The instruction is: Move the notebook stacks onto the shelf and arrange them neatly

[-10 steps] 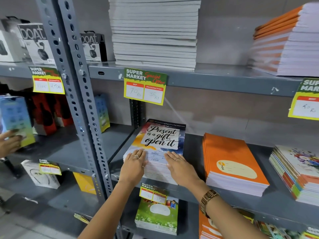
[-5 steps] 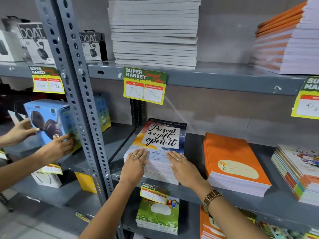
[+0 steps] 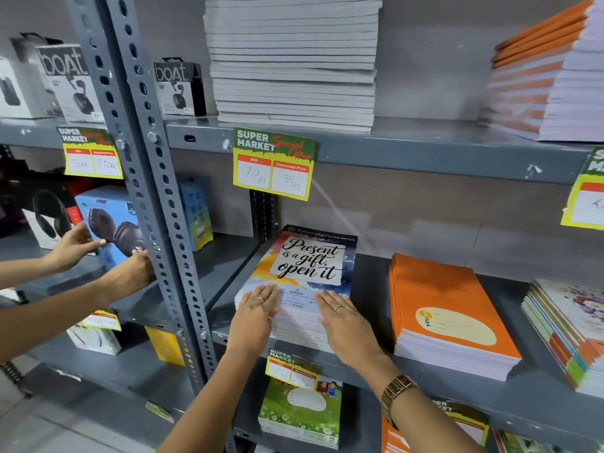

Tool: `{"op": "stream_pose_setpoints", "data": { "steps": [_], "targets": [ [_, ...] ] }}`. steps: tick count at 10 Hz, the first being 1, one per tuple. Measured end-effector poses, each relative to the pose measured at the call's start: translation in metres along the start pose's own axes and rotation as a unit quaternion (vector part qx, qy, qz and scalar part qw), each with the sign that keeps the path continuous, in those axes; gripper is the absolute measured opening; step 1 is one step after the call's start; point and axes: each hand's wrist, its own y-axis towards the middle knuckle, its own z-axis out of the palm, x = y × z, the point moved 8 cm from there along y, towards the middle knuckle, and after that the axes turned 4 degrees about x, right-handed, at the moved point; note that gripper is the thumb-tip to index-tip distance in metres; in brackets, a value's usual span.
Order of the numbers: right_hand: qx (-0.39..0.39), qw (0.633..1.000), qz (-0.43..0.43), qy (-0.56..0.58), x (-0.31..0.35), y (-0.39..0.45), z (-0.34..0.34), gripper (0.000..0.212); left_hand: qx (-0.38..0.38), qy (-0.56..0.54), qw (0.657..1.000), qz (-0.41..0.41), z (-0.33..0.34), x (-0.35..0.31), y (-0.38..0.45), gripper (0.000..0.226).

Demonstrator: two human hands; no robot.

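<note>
Notebook stack [image 3: 299, 282] on middle shelf [image 3: 376, 276], 9 o'clock of orange stack [image 3: 447, 315]. Left hand [image 3: 253, 317], right hand [image 3: 348, 325] flat, open, pressing front edge, gripping nothing. Likely heavy, floppy, slippery covers; best held at both sides.

Rack: grey metal shelf [image 3: 376, 148] unit with a perforated upright [image 3: 143, 178] at its left edge.
Top board: tall grey-white notebook stack [image 3: 294, 60] near the left end; orange-striped stack [image 3: 552, 80] at the right edge.
Middle board: "Present is a gift" notebook stack [image 3: 304, 276] at the left end, front edge near the board's front lip; orange notebook stack [image 3: 447, 315] just beside it, apart; multicoloured stack [image 3: 568, 335] at the right edge.
Lower board: green-cover stack [image 3: 302, 413] at the left.
Front lips: yellow price tags [image 3: 274, 163].
Neighbouring rack, left of the upright: boat boxes [image 3: 178, 88] on top, blue headphone box [image 3: 111, 223] on its middle board.
</note>
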Motion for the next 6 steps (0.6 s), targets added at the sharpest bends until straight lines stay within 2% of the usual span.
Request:
{"op": "stream_pose_setpoints", "data": {
  "steps": [2,3,4,5,6],
  "targets": [
    [0.005,1.0,-0.008,-0.007,0.0,0.0,0.001,0.05,-0.013,-0.004,1.0,-0.002,0.004,0.004,0.001,0.043],
    [0.025,0.999,-0.018,-0.017,-0.001,-0.001,0.004,0.078,0.014,0.011,1.0,-0.002,0.003,0.002,0.001,0.053],
    [0.005,1.0,-0.005,-0.027,-0.007,-0.008,-0.001,0.089,0.031,0.035,0.999,0.009,0.001,-0.01,-0.004,0.089],
    [-0.112,0.991,0.029,-0.063,-0.014,-0.019,-0.024,0.068,-0.01,0.004,1.0,0.013,-0.001,-0.031,-0.012,0.104],
    [-0.226,0.972,0.035,-0.044,-0.025,-0.041,-0.062,0.064,-0.106,0.002,0.992,0.064,-0.016,-0.072,-0.014,0.089]
  ]
}}
